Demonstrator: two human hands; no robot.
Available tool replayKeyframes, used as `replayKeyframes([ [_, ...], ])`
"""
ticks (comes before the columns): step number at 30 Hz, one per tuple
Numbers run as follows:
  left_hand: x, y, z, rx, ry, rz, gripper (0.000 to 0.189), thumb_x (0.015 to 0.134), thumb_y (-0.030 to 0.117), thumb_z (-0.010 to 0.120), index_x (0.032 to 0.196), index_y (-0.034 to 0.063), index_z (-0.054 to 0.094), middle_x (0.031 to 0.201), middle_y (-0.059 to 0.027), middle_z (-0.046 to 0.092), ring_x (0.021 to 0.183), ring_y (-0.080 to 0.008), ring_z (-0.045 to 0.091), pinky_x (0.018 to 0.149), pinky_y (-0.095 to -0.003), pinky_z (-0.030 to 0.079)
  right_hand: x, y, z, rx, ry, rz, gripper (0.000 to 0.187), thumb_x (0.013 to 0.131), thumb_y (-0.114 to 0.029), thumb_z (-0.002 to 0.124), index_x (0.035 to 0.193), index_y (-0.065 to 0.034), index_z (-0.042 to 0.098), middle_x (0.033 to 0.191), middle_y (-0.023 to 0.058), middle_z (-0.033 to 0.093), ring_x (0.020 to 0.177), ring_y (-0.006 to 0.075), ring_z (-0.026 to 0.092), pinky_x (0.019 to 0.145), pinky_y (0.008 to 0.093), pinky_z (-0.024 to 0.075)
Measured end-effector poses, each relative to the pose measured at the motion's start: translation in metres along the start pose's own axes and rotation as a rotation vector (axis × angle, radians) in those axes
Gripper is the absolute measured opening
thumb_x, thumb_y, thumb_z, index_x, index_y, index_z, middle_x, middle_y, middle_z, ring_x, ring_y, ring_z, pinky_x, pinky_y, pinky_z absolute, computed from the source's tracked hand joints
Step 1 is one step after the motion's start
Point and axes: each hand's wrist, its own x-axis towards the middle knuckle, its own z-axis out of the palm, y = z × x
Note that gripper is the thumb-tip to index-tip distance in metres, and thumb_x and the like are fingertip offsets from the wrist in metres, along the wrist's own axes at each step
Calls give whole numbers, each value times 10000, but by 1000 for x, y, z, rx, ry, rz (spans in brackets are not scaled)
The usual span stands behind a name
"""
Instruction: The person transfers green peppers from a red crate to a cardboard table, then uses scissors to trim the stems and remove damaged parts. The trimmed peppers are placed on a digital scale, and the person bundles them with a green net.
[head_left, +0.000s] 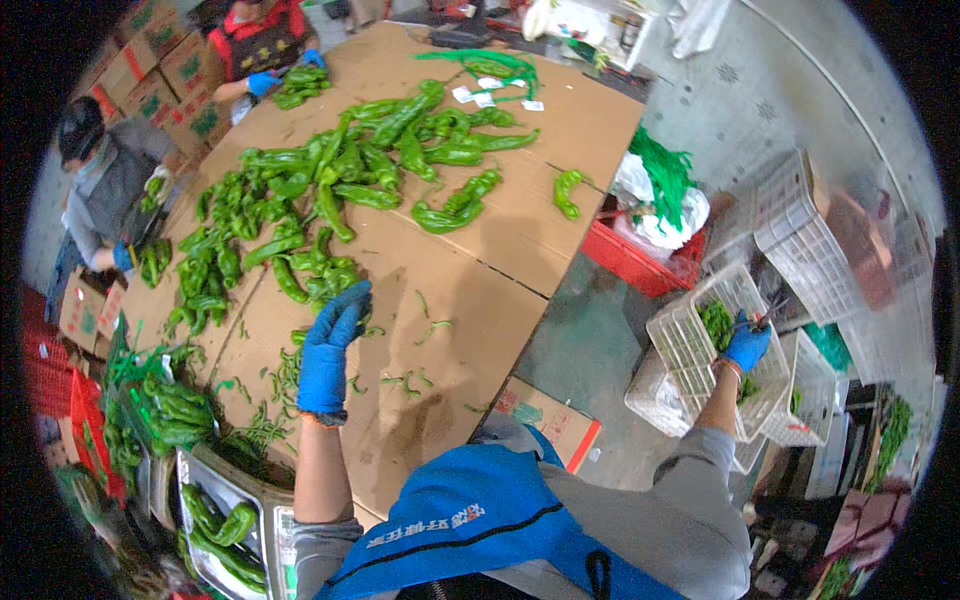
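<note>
My left hand (330, 356), in a blue glove, is at the lower edge of a heap of long green peppers (349, 161) on the cardboard-covered table (480, 330). Its fingers are stretched and slightly curved, and I see nothing held in it. Cut green stems (285, 375) are scattered around its wrist. Off to the right, my right hand (746, 349), gloved too, is over a white plastic crate (679, 360) with green peppers (716, 322) inside. Its fingers are closed around what looks like scissors (776, 307), dark blades pointing away.
Two people (112, 180) (259, 45) handle peppers across the table. A scale tray (225, 555) with several peppers stands lower left, near green-netted peppers (176, 412). Right of the table are a red crate (637, 259) of bags and netting and stacked white crates (810, 247).
</note>
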Motion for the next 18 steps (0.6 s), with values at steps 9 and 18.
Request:
replayKeyframes([
  [9,-9,-14,11,-45,-62,-64,323,945,195,561,1239,65,597,1205,-49,628,1090,-149,574,940,-290,420,-176,-174,206,208,-875,-308,550,807,-307,723,1229,-10,534,1096,199,637,979,317,625,838,406,482],
  [18,-46,-43,-39,-100,191,-171,309,951,197,549,1226,69,607,1195,-51,631,1082,-156,588,909,-302,438,-306,-340,329,-101,-970,-402,398,814,-353,638,1072,-54,593,968,237,652,920,401,627,769,479,497],
])
